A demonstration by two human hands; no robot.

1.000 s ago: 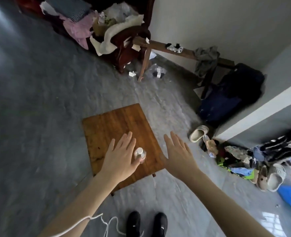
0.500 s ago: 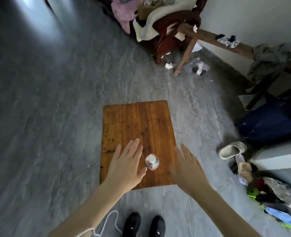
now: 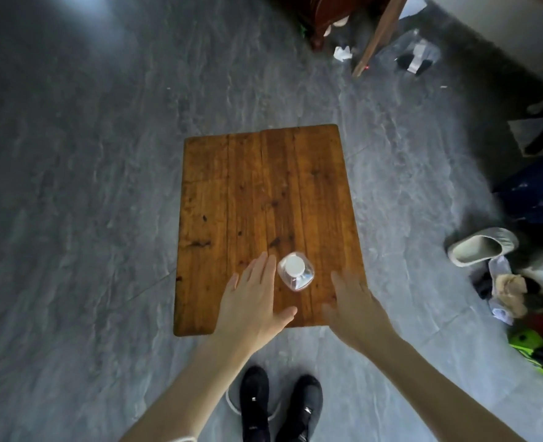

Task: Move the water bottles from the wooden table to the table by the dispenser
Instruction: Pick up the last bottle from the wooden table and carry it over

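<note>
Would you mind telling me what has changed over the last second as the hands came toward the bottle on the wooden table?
The view swung to face the wooden table squarely. The left hand closed in beside the water bottle, fingers at its cap; the right hand moved up on the other side, apart from it. Nothing was grasped or let go. The bottle stayed upright near the table's near edge, both hands open.

arms [image 3: 423, 374]: bare | shoes [image 3: 279, 406]: black | wrist cord [image 3: 181, 439]: white

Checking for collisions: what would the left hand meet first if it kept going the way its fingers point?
Probably nothing but bare table: the left hand points just past the bottle, to its left. Depth is unclear, so the fingertips might brush it.
</note>
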